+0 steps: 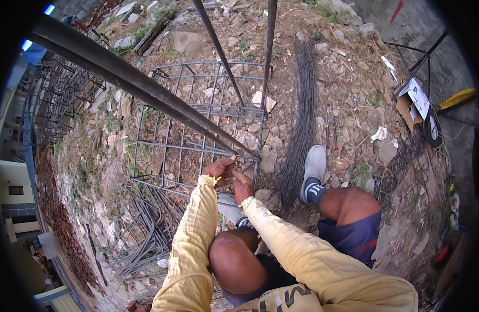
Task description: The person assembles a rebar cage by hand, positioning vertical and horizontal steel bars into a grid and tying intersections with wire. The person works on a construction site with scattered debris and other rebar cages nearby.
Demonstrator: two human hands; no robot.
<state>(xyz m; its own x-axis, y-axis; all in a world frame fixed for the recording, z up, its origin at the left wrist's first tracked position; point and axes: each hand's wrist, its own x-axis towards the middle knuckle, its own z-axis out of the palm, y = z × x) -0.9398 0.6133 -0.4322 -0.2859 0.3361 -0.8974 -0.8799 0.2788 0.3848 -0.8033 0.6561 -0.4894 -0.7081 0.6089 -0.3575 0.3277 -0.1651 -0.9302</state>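
My left hand [218,169] is closed, thumb against fingers, at the near right corner of a steel rebar grid [179,147]. Just to its right and slightly nearer me, my right hand [243,187] is also closed, its fingertips turned toward the left hand. Whatever is pinched in either hand is too thin to make out. Two long dark steel bars [145,98] slant down from the upper left and end at the corner just beyond my hands. Two more upright bars [269,49] rise from the grid's right side.
A long bundle of thin tie wires [303,99] lies right of the grid, near my foot. Bent rebar stirrups [145,234] are piled at the lower left. Stones cover the sloping ground. A cardboard box [407,112] stands by a metal frame at right. More rebar cages [67,99] lie far left.
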